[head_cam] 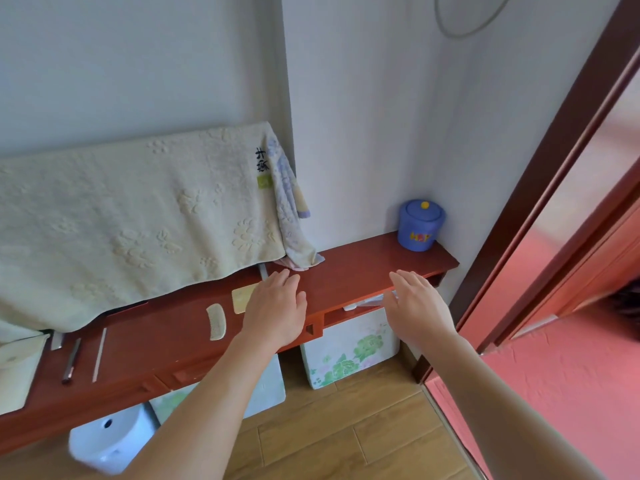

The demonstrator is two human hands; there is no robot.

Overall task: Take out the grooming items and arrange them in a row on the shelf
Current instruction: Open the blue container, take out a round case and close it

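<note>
Both hands hover open and empty, the left hand above the shelf, the right hand by its front edge. The comb, a pale flat piece and slim tools already lie in a row, seemingly complete; keep spacing even and ends aligned.

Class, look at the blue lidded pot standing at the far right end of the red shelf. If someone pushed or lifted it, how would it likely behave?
The blue pot looks squat and broad-based, so it would probably slide rather than tip. Its glossy surface suggests a hard, possibly slippery and breakable material. The lid appears to sit loose under its yellow knob, so it may rattle or fall off if tilted.
</note>
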